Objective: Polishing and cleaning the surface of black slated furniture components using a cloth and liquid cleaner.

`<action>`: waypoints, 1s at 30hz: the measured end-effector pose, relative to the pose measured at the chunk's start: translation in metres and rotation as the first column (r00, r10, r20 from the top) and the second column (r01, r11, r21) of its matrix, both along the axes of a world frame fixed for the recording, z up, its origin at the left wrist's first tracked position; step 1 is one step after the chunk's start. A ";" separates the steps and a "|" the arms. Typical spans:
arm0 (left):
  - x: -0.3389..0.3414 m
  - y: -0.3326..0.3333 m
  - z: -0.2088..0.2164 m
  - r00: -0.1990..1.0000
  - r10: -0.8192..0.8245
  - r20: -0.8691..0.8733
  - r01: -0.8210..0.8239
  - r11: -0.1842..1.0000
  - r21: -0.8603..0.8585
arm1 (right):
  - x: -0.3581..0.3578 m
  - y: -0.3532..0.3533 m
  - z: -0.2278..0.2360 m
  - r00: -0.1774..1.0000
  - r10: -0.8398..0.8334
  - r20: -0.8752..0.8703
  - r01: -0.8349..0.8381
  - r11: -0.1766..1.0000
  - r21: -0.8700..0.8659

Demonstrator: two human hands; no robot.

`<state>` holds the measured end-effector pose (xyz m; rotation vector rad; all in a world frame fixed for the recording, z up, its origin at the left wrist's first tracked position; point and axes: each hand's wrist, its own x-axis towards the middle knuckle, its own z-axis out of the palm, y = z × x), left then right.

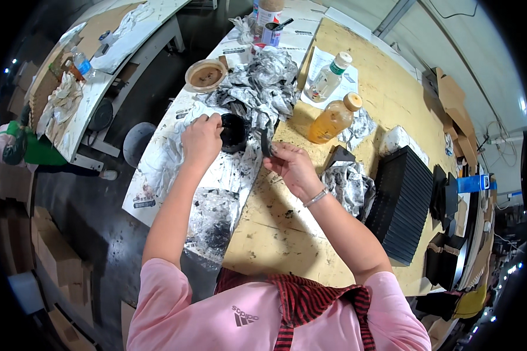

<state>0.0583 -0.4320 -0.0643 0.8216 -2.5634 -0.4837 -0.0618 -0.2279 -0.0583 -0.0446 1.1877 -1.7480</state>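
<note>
My left hand (202, 138) is closed at the left rim of a black cup (233, 142), its fingertips on the edge. The inside of the cup is dark; what it holds cannot be made out. Just right of the cup, my right hand (291, 162) pinches a small flat black piece (266, 142) between thumb and fingers. A heap of crumpled, black-stained cloths or wipes (263, 76) lies right behind the cup. Black smears and specks cover the white sheet (214, 219) in front of it.
A brown-filled bowl (205, 76) and tins (270, 35) stand farther back. To the right are a clear bottle (328, 79), an amber-liquid bottle (334, 121), a stained crumpled cloth (350, 186) and a stack of black panels (401, 205). Another person (26, 143) is at the far-left table.
</note>
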 end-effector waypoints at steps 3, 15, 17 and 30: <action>-0.004 0.000 -0.007 0.996 -0.087 0.027 0.085 0.993 0.083 | 0.005 -0.014 0.001 0.999 -0.047 0.009 0.046 0.995 0.083; 0.045 -0.023 -0.029 0.821 0.457 -0.343 0.151 0.405 0.902 | -0.001 -0.050 -0.015 0.998 -0.051 0.022 0.050 0.996 0.074; 0.042 -0.013 -0.024 0.825 0.448 -0.344 0.200 0.338 0.920 | 0.000 -0.053 -0.017 0.998 -0.048 0.026 0.046 0.997 0.063; 0.039 -0.019 -0.041 0.826 0.474 -0.305 0.169 0.308 0.936 | 0.001 -0.046 -0.011 0.991 -0.030 0.128 0.028 0.999 0.018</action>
